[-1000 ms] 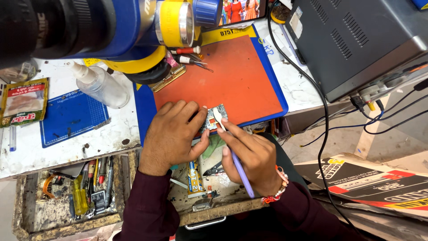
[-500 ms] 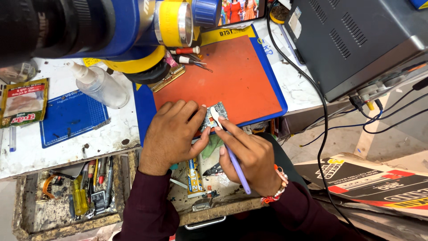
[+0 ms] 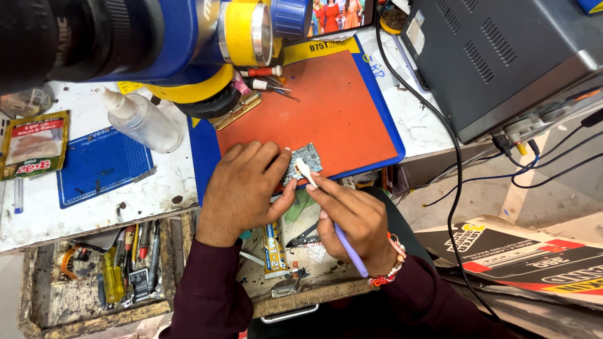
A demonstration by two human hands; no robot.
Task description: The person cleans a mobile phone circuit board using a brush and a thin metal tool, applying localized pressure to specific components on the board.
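Note:
A small circuit board [image 3: 305, 159] lies at the front edge of an orange work mat [image 3: 320, 110]. My left hand [image 3: 242, 188] lies flat over the board's left side and pins it down. My right hand [image 3: 352, 220] holds a purple-handled brush [image 3: 344, 243] like a pen. The brush's white head [image 3: 303, 168] touches the board.
A blue and yellow microscope head [image 3: 188, 37] hangs over the mat's far left. A clear squeeze bottle [image 3: 141, 122] lies on the white bench, next to a blue cutting mat [image 3: 100, 166]. An open drawer [image 3: 119, 263] holds screwdrivers and tweezers. A grey power supply [image 3: 502, 56] with cables stands at the right.
The brush head has shifted slightly along the board while my left hand stays in place on it.

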